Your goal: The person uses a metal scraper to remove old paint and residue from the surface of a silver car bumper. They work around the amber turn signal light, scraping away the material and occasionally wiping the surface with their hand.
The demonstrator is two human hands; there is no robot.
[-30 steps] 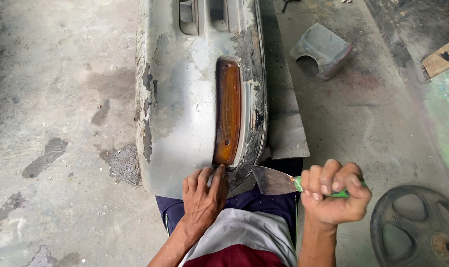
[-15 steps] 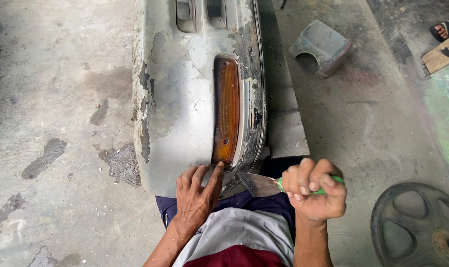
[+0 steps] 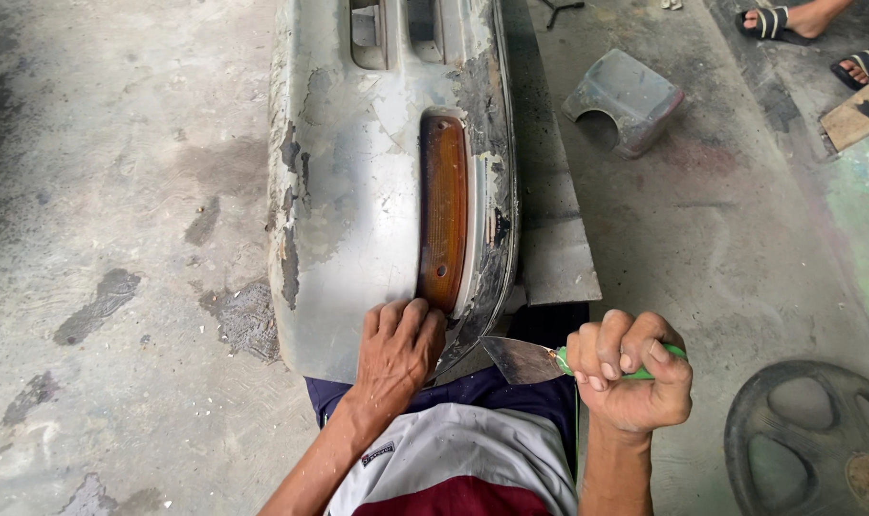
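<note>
My left hand (image 3: 396, 349) lies flat on the near end of the grey bumper (image 3: 358, 220). The fingers are close together and pressed to the surface, gripping nothing, and their tips touch the lower end of the amber lamp (image 3: 444, 210) that runs away from them along the bumper. My right hand (image 3: 626, 373) is closed in a tight fist round the green handle (image 3: 672, 352) of a putty knife (image 3: 521, 360). Its broad blade points across toward my left hand, and its tip is just beside the bumper's curled edge, between my two hands and over my lap. I cannot tell whether the blade touches the edge or stands a little off it. As I judge it, the work in hand is scraping. One hand steadies the piece and the knife is brought to the rim where the paint is already flaking, with bare dark patches beyond my left fingers and along the edge next to the lamp. The next stroke calls for a low, flat blade angle and a firm press from the left palm so the bumper does not slide on my knees. The knife should also be kept off the lamp lens and away from my own fingertips. Beyond my right hand a flat grey sheet (image 3: 554, 248) lies beside the bumper, and farther off there is a loose grey moulded part (image 3: 626, 100). A dark wheel (image 3: 817, 440) rests on the floor to the outside of my right wrist. Another person's sandalled feet (image 3: 788, 19) stand well apart at the far side.
</note>
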